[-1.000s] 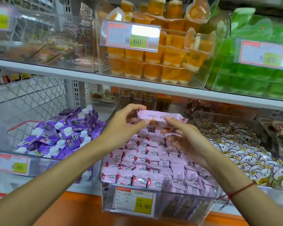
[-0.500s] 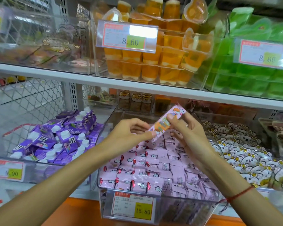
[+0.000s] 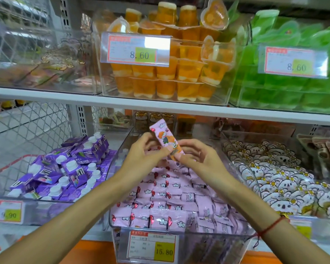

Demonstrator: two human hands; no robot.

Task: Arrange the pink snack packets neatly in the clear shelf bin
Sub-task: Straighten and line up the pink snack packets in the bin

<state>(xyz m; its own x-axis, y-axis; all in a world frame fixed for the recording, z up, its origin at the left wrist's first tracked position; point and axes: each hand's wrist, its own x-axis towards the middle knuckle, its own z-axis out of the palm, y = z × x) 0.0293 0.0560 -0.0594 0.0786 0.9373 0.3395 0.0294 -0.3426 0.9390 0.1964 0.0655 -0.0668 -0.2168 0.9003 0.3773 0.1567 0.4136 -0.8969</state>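
Both hands pinching one pink snack packet [image 3: 165, 140]: left hand [image 3: 144, 154] and right hand [image 3: 197, 159] close together at its lower end, packet tilted upright above the clear shelf bin [image 3: 179, 242]. Rows of pink packets [image 3: 171, 199] lying below. Risk, as a judgement: thin fingertip hold on slick wrapper, so possible slip, landing crooked and disturbing the tidy rows.
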